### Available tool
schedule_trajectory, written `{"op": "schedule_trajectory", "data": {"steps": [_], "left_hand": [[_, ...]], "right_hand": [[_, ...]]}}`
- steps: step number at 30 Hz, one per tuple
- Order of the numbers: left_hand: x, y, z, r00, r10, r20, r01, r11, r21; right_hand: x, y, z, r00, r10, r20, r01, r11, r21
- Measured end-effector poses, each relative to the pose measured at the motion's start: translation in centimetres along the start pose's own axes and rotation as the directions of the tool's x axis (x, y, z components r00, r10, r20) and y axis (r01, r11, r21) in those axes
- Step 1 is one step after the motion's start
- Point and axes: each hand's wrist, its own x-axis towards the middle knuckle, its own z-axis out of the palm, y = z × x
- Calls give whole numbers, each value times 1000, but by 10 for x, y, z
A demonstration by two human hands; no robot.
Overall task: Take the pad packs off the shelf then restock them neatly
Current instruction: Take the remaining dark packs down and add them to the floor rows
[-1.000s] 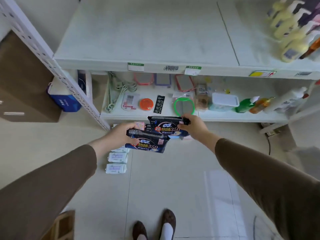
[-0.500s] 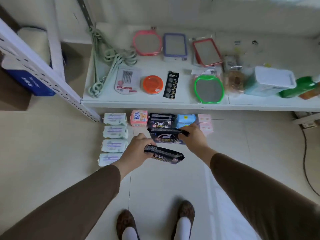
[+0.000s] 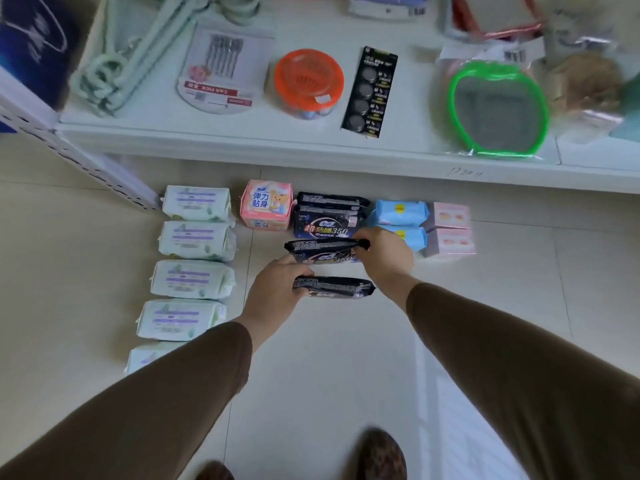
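Pad packs are laid out in rows on the tiled floor (image 3: 329, 375) just in front of the lowest shelf (image 3: 311, 147), so the unloading step appears well advanced and restocking not yet begun; largest in the group is a column of white packs (image 3: 194, 244) at the left, then the dark packs on the floor (image 3: 329, 216) in the middle, two blue packs (image 3: 398, 216), two pale pink boxes (image 3: 450, 226) and one pink pack (image 3: 266, 209); on the shelf above, a green-rimmed mirror (image 3: 498, 109), an orange-lidded tub (image 3: 308, 81) and a card of button cells (image 3: 370, 91) are seen.

A slip is the likeliest fault: each held pack is gripped only at one end, so the glossy wrap could slide out and land crooked, or the stacked dark packs just behind could be knocked out of line as the far pack is set against them; the blue packs, touching or nearly touching the right hand, could also be nudged.

A dark pack in the right hand (image 3: 325, 252) is pinched at its right end by the right hand (image 3: 384, 258), fingers curled over the top edge; a dark pack in the left hand (image 3: 336, 287) is gripped at its left end by the left hand (image 3: 277, 289), fingers wrapped round it; whether either pack is already resting on the floor cannot be told.
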Motion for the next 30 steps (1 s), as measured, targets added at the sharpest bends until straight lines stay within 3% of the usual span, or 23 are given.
{"op": "schedule_trajectory", "data": {"steps": [3, 12, 30], "left_hand": [[14, -11, 12, 1000, 2, -26, -1, 1000, 15], [43, -28, 39, 998, 2, -59, -3, 1000, -15], [61, -34, 53, 982, -40, -187, 42, 999, 9]], "right_hand": [[13, 8, 11, 999, 1, -37, -4, 996, -94], [40, 24, 35, 996, -28, -83, 14, 987, -163], [48, 28, 39, 991, -71, -110, 47, 977, -206]]}}
